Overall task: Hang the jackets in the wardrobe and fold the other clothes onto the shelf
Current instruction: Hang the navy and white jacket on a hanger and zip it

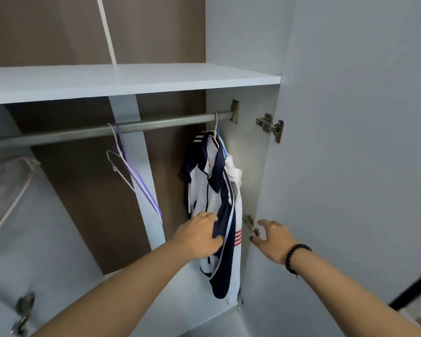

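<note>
one jacket (214, 203) on rail (107, 130) — left hand (199, 237) gripping

One head-worn wide-angle view looks forward and slightly down into an open wardrobe from close range. The shelf (131, 79) runs across at 12 o'clock, the rail (107, 130) just beneath it. Both forearms enter from 6 o'clock. The open door (362, 142) fills 3 o'clock, near the lens. Straight edges bow outward toward the frame's borders.

Pale door (350, 142) (brown back panel (46, 27)).
</note>
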Motion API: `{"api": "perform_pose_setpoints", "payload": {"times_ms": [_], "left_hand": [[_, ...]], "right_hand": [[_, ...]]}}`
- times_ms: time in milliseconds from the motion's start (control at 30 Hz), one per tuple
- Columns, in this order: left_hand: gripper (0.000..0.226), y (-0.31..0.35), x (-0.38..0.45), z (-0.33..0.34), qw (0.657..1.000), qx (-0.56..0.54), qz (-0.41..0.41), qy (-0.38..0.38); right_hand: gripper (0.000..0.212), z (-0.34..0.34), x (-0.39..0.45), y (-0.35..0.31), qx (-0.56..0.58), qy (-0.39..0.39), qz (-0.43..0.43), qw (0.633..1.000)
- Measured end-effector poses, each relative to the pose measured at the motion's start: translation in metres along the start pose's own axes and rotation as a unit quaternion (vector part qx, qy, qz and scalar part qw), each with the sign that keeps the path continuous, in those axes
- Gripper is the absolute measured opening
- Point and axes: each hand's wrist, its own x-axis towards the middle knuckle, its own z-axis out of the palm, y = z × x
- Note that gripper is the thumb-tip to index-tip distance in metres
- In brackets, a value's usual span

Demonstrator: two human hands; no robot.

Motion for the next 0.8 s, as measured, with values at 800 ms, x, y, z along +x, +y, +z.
{"api": "perform_pose_setpoints", "payload": {"times_ms": [800], "left_hand": [[0.054, 0.076, -0.241, 0.106, 0.989, -0.007, 0.117, -0.093]], "right_hand": [[0.07, 0.087, -0.337, 0.047, 0.066, 0.063, 0.151, 0.984]]}}
